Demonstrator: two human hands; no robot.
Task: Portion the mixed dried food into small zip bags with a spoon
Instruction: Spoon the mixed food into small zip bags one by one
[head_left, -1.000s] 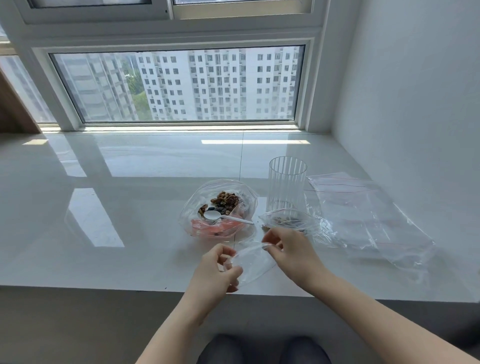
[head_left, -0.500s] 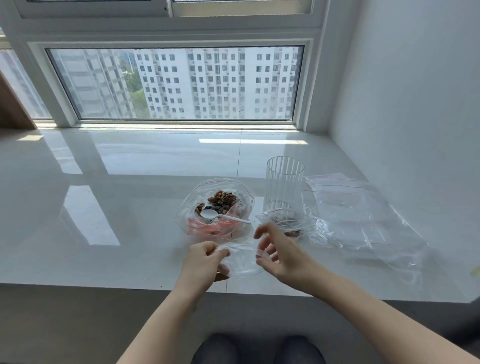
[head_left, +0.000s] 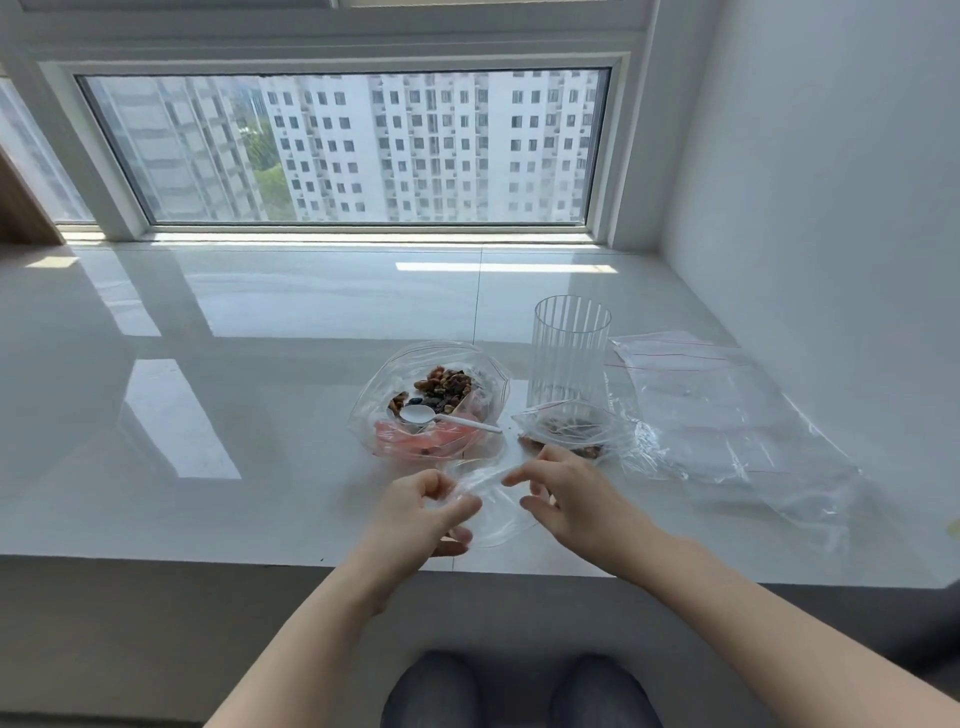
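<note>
Hands (head_left: 421, 512) closer; small zip bag (head_left: 488, 512) between both grips

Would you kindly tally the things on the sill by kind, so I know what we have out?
Large open bag of dried food: 1
White spoon, resting in that bag: 1
Small zip bag: 2, one part-filled, one empty held by the left hand and right hand
Ribbed clear cup: 1
Pile of spare zip bags: 1, number unclear
Total: 6
</note>
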